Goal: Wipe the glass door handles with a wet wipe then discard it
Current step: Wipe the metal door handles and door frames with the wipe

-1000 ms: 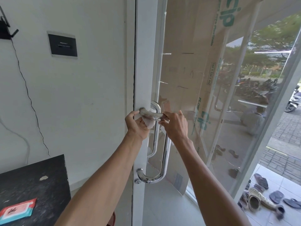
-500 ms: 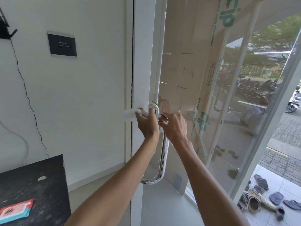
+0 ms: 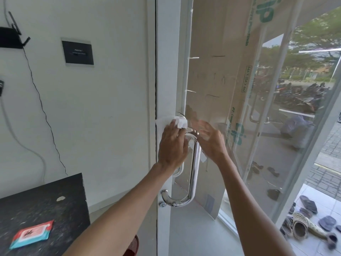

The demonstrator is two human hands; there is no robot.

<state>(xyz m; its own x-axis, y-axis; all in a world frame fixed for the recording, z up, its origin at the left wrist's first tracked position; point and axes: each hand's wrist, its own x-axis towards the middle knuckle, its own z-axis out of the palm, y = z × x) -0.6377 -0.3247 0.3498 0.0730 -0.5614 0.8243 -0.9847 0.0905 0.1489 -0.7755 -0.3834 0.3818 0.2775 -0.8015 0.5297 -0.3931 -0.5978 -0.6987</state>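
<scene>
A curved chrome door handle point(image 3: 194, 170) is fixed to the white frame of the glass door point(image 3: 217, 85). My left hand point(image 3: 172, 145) presses a white wet wipe point(image 3: 178, 122) against the handle's upper end, close to the door frame. My right hand point(image 3: 210, 139) sits just right of the handle's top bend, fingers spread, blurred by motion, with nothing visibly in it. A second handle shows through the glass behind the first.
A dark table point(image 3: 40, 209) at lower left carries a red and teal wet wipe pack point(image 3: 32, 233). A black wall panel point(image 3: 77, 52) and a router with cable point(image 3: 11, 39) hang on the white wall. Sandals point(image 3: 310, 220) lie outside by the open doorway.
My left hand has slid the wipe up over the handle's top end toward the frame. My right hand has let go of the handle and opened.
</scene>
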